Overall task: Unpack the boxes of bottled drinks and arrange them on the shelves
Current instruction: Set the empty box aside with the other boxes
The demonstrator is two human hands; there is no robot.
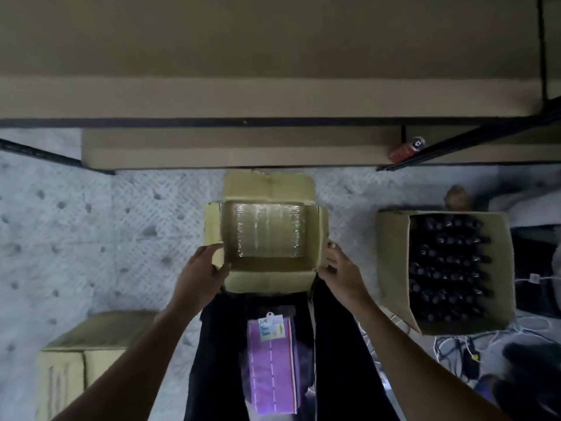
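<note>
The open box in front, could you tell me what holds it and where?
The left hand grips the open box by its left wall, the right hand by its right wall.

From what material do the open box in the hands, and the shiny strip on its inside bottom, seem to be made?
The open box looks like matte tan cardboard: it has folded flaps and a ragged, torn far edge. The shiny strip is probably clear plastic packing tape, since it is glossy and reflects light in wrinkled bands.
</note>
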